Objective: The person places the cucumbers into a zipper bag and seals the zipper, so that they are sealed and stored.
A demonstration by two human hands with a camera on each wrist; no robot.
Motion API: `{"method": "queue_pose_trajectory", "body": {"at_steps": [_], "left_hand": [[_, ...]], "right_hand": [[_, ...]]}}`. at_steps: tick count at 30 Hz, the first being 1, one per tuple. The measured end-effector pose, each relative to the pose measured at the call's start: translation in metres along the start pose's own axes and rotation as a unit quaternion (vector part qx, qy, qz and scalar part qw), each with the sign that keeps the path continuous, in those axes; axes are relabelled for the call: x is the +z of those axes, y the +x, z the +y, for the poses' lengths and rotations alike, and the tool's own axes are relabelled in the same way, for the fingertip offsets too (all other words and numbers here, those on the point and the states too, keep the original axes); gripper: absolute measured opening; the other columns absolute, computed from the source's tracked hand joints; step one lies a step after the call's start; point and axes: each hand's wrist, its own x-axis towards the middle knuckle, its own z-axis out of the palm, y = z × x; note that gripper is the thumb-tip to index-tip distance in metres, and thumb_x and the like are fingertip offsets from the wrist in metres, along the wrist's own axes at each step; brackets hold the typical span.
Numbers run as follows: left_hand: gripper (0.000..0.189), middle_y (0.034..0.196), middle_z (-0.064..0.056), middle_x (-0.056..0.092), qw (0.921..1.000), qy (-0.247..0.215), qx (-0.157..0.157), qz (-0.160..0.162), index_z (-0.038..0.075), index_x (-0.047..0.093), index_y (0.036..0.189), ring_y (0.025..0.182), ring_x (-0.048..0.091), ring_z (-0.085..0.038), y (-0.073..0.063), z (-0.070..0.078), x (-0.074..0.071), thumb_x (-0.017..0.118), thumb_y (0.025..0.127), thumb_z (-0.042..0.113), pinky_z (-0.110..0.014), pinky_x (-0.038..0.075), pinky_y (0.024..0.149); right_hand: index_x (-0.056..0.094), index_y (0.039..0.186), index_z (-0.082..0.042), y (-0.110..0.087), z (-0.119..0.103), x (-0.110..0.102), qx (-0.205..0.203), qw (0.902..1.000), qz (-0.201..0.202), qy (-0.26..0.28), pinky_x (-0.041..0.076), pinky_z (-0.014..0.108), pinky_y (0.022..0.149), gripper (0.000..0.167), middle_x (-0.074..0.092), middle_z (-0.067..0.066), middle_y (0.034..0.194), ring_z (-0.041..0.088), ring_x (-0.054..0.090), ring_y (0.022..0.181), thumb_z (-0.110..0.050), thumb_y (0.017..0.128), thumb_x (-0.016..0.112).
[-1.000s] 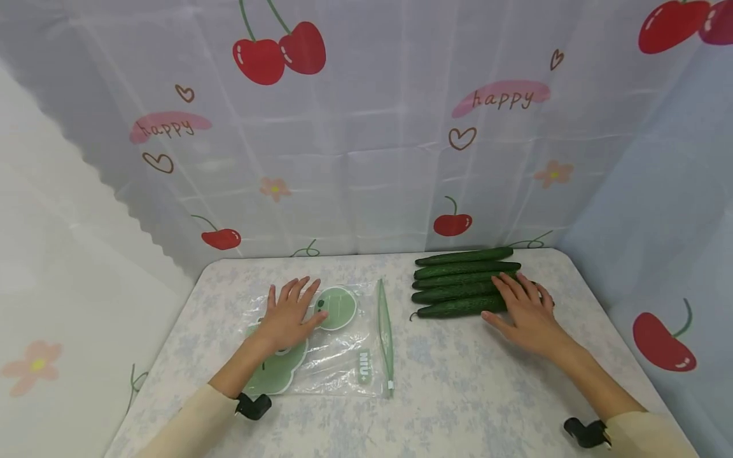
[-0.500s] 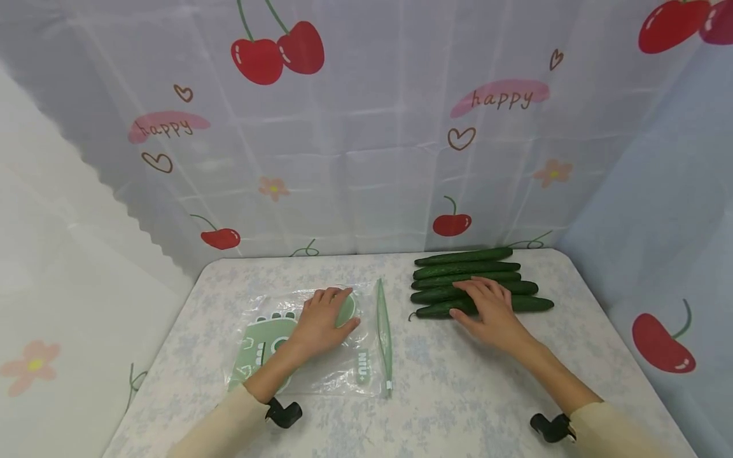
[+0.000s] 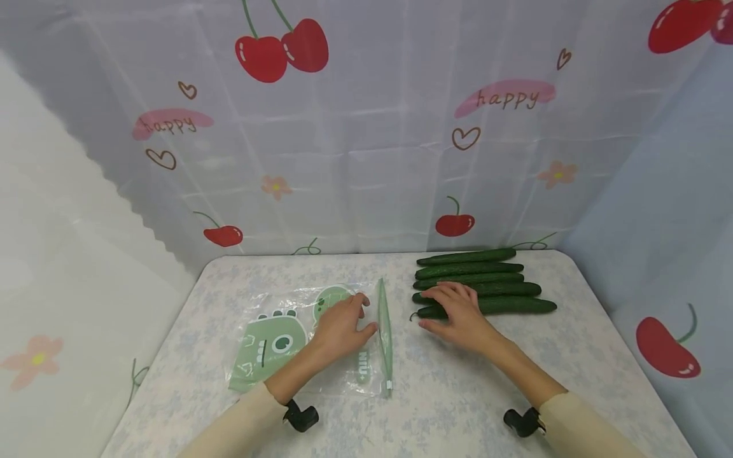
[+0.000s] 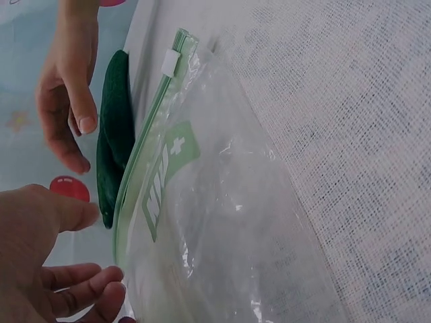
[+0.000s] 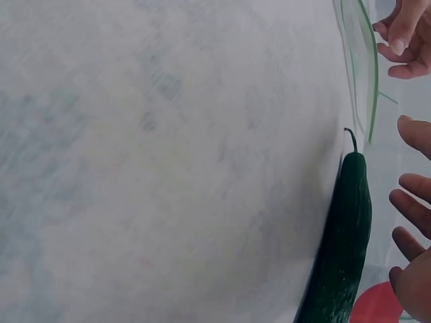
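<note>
A clear zip bag (image 3: 269, 350) with a green cartoon print lies flat on the table. My left hand (image 3: 342, 324) hovers over its right part, fingers loosely bent and holding nothing. The bag's green zip strip (image 3: 385, 343) runs just right of that hand, with a white slider (image 4: 170, 62) at one end. Several dark green cucumbers (image 3: 518, 305) lie side by side at the back right. Above the left ends of the nearest ones is my right hand (image 3: 462, 318), its thumb and fingers spread apart, gripping nothing. A thin curved stem tips the nearest cucumber (image 5: 342, 235) in the right wrist view.
The table (image 3: 424, 407) has a pale floral cover and rounded back corners. Behind it hangs a curtain (image 3: 378, 191) printed with cherries, and light sheets close in both sides. A black wrist camera (image 3: 301, 416) sits at the left cuff, another camera (image 3: 522, 422) at the right.
My left hand has moved right across the bag, uncovering the cartoon print, and its fingers bend more. My right hand has moved left along the cucumbers. Bag and cucumbers stay in place.
</note>
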Motion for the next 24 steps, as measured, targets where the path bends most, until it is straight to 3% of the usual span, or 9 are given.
{"method": "queue_pose_trajectory", "body": {"at_steps": [4, 8, 11, 18, 24], "left_hand": [[0.038, 0.085, 0.006, 0.067, 0.9995, -0.006, -0.016, -0.025, 0.016, 0.068, 0.11, 0.067, 0.056, -0.011, 0.006, 0.007, 0.001, 0.075, 0.096, 0.051, -0.029, 0.043, 0.056], [0.04, 0.074, 0.009, 0.06, 0.9985, -0.002, -0.021, -0.05, 0.02, 0.066, 0.091, 0.062, 0.052, -0.01, 0.01, 0.011, 0.002, 0.072, 0.096, 0.059, -0.028, 0.04, 0.054], [0.037, 0.068, 0.01, 0.057, 0.9979, 0.014, -0.028, -0.057, 0.023, 0.064, 0.082, 0.061, 0.052, -0.011, 0.01, 0.012, 0.003, 0.073, 0.095, 0.057, -0.029, 0.04, 0.053], [0.019, 0.069, 0.008, 0.063, 0.9978, 0.021, -0.032, -0.055, 0.026, 0.068, 0.08, 0.065, 0.057, -0.014, 0.006, 0.01, 0.007, 0.074, 0.093, 0.038, -0.033, 0.042, 0.054], [0.012, 0.07, 0.011, 0.063, 0.9974, 0.005, -0.038, -0.06, 0.025, 0.069, 0.082, 0.066, 0.057, -0.011, 0.005, 0.01, 0.011, 0.074, 0.091, 0.031, -0.031, 0.044, 0.056]], "right_hand": [[0.069, 0.14, -0.012, 0.008, -0.005, 0.002, -0.005, 0.9999, -0.013, -0.007, 0.023, 0.071, 0.117, 0.054, 0.066, 0.014, 0.149, 0.042, 0.044, 0.148, -0.036, 0.094, 0.084], [0.074, 0.13, -0.012, 0.016, -0.01, 0.004, -0.014, 0.9997, -0.016, -0.009, 0.024, 0.071, 0.117, 0.042, 0.068, 0.011, 0.143, 0.041, 0.046, 0.146, -0.032, 0.094, 0.084], [0.079, 0.122, -0.013, 0.02, -0.014, 0.01, -0.022, 0.9993, -0.028, -0.009, 0.024, 0.071, 0.117, 0.033, 0.069, 0.01, 0.14, 0.04, 0.047, 0.144, -0.029, 0.095, 0.083], [0.081, 0.119, -0.015, 0.024, -0.024, 0.023, -0.025, 0.9973, -0.067, -0.017, 0.025, 0.07, 0.118, 0.028, 0.069, 0.008, 0.137, 0.038, 0.049, 0.142, -0.031, 0.095, 0.084], [0.072, 0.14, -0.016, 0.027, -0.031, 0.034, -0.04, 0.9934, -0.104, -0.027, 0.017, 0.073, 0.125, 0.048, 0.065, 0.006, 0.15, 0.041, 0.043, 0.154, -0.037, 0.097, 0.081]]}}
